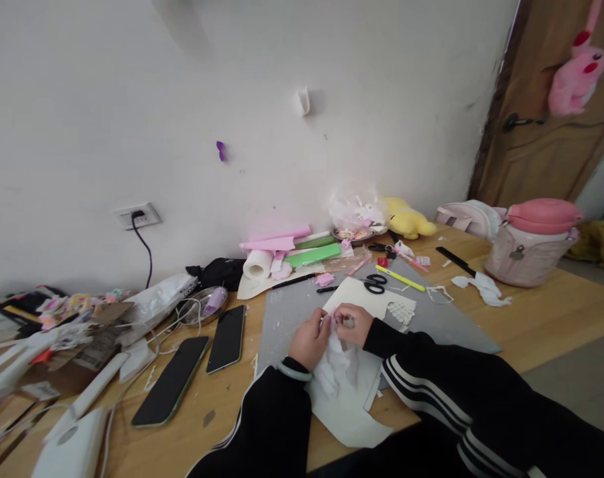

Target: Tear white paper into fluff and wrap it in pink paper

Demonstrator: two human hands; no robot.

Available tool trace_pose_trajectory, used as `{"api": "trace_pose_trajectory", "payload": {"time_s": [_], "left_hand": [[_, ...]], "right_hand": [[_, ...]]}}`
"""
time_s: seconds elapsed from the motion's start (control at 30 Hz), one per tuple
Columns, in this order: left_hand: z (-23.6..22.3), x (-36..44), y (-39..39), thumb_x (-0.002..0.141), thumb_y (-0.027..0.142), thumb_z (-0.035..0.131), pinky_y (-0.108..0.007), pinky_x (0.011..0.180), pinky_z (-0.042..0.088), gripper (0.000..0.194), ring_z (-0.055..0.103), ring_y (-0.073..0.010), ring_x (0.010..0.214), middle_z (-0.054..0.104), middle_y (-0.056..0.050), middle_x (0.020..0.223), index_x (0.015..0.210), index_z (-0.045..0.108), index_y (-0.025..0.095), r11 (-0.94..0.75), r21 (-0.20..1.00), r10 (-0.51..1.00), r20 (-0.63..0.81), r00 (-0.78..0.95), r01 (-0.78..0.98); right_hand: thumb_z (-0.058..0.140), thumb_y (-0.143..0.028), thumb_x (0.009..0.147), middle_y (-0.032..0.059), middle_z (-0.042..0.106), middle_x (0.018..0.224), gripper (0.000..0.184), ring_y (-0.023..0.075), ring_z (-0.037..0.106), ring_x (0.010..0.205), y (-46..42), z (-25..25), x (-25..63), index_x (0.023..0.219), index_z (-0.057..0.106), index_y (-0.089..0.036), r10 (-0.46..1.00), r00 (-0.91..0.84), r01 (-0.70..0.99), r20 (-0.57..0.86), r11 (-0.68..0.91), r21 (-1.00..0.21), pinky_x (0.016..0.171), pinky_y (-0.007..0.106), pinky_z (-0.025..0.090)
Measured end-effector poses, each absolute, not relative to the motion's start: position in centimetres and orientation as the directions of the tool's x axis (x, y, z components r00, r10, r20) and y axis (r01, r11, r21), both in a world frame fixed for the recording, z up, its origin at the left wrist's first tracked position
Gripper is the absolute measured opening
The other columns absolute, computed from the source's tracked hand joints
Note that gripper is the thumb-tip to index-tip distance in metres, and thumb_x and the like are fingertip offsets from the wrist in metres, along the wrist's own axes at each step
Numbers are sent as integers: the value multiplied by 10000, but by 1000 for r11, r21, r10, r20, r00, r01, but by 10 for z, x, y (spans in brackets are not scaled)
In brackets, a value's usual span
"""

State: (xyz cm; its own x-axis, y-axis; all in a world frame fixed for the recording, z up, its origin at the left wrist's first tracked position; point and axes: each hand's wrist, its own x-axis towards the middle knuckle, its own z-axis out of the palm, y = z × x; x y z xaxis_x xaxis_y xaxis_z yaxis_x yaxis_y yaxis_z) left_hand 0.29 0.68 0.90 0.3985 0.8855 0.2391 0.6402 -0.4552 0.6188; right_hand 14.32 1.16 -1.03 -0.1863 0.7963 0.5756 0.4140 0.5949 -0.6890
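Observation:
My left hand [310, 340] and my right hand [353, 322] meet over the front of the grey mat, fingertips pinched together. Between them hangs a crumpled white tissue-like sheet [334, 368]. Something small and pinkish shows at the fingertips, too small to name. Beneath the hands lies a cream sheet of paper [349, 425], its curved edge toward me. Another cream sheet [362, 295] lies just beyond, with black-handled scissors [375, 284] at its upper right. A white lattice-like cut piece [401, 311] rests beside it.
Two phones [172, 382] [226, 338] lie left of the grey mat [282, 318]. Behind it are paper rolls [258, 264], a green packet [314, 255] and a yellow pen [400, 278]. A pink-lidded container [533, 242] stands right; a cluttered cardboard box [77, 358] sits left.

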Motion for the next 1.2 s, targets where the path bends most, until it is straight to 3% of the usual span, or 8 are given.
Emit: {"api": "trace_pose_trajectory", "payload": {"time_s": [0.2,0.5,0.73,0.93,1.2], "left_hand": [[12,4,6,801,287,349,-200,516,327,213,491,-131,552,508,11,562,658,476,194,-483,585,868,225,442,652],[12,3,6,735,247,443,-188,517,332,78,478,-116,535,507,41,582,793,469,202,-467,606,879,238,413,644],[13,1,5,799,282,372,-191,529,345,159,498,-114,541,563,28,618,857,496,200,-499,616,856,242,456,610],[12,0,5,845,303,290,-187,530,338,239,508,-113,580,540,23,613,759,487,198,-542,611,827,264,497,577],[9,2,7,847,295,276,-198,496,315,262,475,-115,528,486,27,550,673,445,195,-516,558,851,243,466,650]], "right_hand": [[429,-115,546,-26,430,515,110,98,396,500,10,-8,143,498,362,-187,821,-186,410,539,564,-717,507,225,351],[458,-116,537,-17,462,563,67,103,444,534,12,-11,144,551,428,-174,858,-195,421,475,511,-749,545,229,374],[465,-126,547,-16,399,544,191,120,414,554,13,-14,146,492,297,-196,831,-291,486,474,555,-675,569,254,366],[431,-132,612,0,442,570,99,125,441,575,16,-18,146,540,386,-182,810,-305,444,502,587,-677,581,249,371],[456,-120,579,-21,422,545,100,104,417,533,14,-17,146,522,395,-176,818,-249,461,519,571,-679,543,228,350]]}}
